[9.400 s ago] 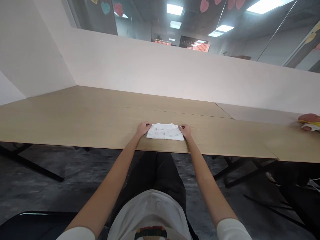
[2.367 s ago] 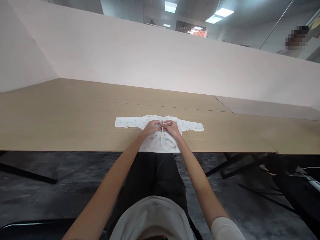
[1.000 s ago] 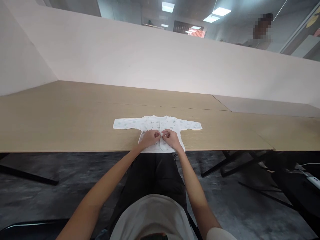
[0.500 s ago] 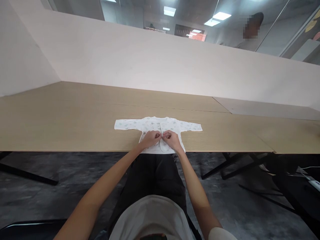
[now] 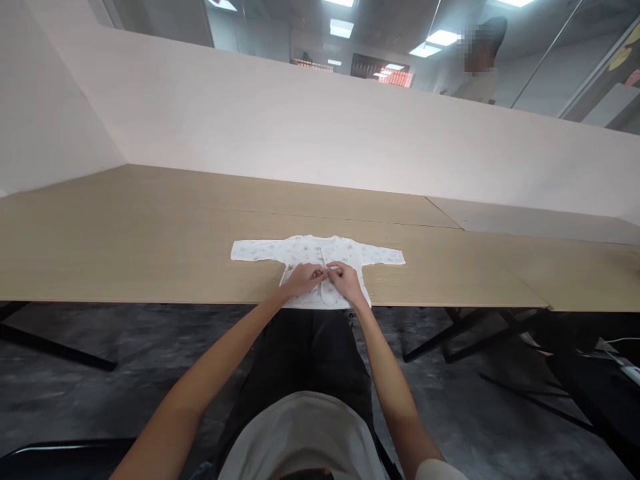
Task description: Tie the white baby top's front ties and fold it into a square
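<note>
A small white baby shirt point(image 5: 300, 250) with a faint print lies face up on the table, its sleeves stretched out to both sides and its hem at the table's front edge. My left hand point(image 5: 306, 279) pinches the shirt's front opening near the middle. Close against it, my right hand point(image 5: 344, 280) has its fingers bent and its fingertips on the same front edge. Whatever small fastening lies under the fingertips is hidden.
The wooden table point(image 5: 150, 233) runs wide to both sides, with a white wall point(image 5: 280, 120) behind it. Beyond the glass above the wall is a person point(image 5: 483, 60). A black chair point(image 5: 65, 457) stands at lower left.
My fingertips have shifted slightly right along the shirt's front, and the hands have come closer together. The shirt stays in place. The person behind the glass has moved left.
</note>
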The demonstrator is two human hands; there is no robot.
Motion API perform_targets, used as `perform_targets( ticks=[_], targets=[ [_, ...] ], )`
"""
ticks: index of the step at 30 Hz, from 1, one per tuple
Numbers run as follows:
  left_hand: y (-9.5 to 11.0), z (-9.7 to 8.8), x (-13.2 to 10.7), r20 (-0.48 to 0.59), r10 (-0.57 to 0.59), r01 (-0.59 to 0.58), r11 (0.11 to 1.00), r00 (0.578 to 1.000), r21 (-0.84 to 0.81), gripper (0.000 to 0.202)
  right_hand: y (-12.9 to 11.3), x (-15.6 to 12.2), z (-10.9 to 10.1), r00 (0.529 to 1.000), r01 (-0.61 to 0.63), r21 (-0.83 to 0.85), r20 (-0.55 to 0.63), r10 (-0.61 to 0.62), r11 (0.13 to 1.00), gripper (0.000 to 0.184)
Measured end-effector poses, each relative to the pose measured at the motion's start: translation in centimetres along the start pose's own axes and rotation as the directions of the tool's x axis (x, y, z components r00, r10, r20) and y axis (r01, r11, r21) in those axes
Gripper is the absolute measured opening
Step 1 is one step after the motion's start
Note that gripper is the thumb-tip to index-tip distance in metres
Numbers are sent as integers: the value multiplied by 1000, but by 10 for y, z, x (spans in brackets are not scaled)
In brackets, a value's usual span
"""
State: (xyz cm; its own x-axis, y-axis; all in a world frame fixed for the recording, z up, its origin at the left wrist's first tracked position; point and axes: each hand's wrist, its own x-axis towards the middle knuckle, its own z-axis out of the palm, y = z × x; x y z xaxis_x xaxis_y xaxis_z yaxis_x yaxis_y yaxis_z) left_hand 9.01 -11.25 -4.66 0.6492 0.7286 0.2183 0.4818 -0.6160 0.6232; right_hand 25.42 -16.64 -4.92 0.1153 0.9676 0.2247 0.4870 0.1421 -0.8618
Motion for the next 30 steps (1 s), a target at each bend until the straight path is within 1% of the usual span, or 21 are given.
perform_targets(
  ticks=[3,5,6,8,10,12,14,15,17,19,22,26,28,30],
  targets=[
    [-3,-5,0,58,3,2,997,998,-79,31,0,2,1,1000,13,-36,8,-12,999,23],
    [-6,-9,0,98,25,-5,980,995,-198,26,0,3,1,1000,12,-74,22,-10,997,24],
    [-8,-11,1,92,29,-4,965,995,-262,23,-1,3,1,1000,13,-103,24,-10,995,26],
    [-12,-15,4,18,-13,18,937,1000,-348,15,-2,3,3,1000,16,-167,29,-12,986,28],
    [-17,-17,8,-109,-115,72,938,987,-340,12,-5,4,5,999,21,-227,44,-11,974,30],
    [-22,-18,11,-223,-180,128,965,958,-227,17,-7,6,6,997,30,-285,76,-8,958,31],
    [-25,-17,13,-287,-167,169,985,943,-20,21,-7,9,7,994,39,-328,111,-3,944,36],
    [-27,-16,14,-293,-144,179,979,945,96,23,-7,11,7,992,41,-336,123,1,941,39],
    [-28,-13,14,-266,-107,186,938,958,292,30,-4,16,5,991,42,-322,133,1,946,42],
    [-29,-9,15,-230,-102,191,892,968,409,37,-1,22,1,991,57,-282,131,-20,958,42],
    [-33,-6,17,-196,-102,189,847,975,497,42,5,29,-7,987,70,-192,155,-40,979,40],
    [-37,-8,19,-158,-100,171,822,982,543,44,7,32,-23,981,17,-91,194,1,996,41],
    [-35,-13,23,-132,-117,172,809,984,562,44,5,34,-30,981,-12,-105,192,33,994,43],
    [-30,-20,35,-85,-158,177,792,984,584,42,1,42,-32,975,-44,-165,208,79,985,47]
  ],
)
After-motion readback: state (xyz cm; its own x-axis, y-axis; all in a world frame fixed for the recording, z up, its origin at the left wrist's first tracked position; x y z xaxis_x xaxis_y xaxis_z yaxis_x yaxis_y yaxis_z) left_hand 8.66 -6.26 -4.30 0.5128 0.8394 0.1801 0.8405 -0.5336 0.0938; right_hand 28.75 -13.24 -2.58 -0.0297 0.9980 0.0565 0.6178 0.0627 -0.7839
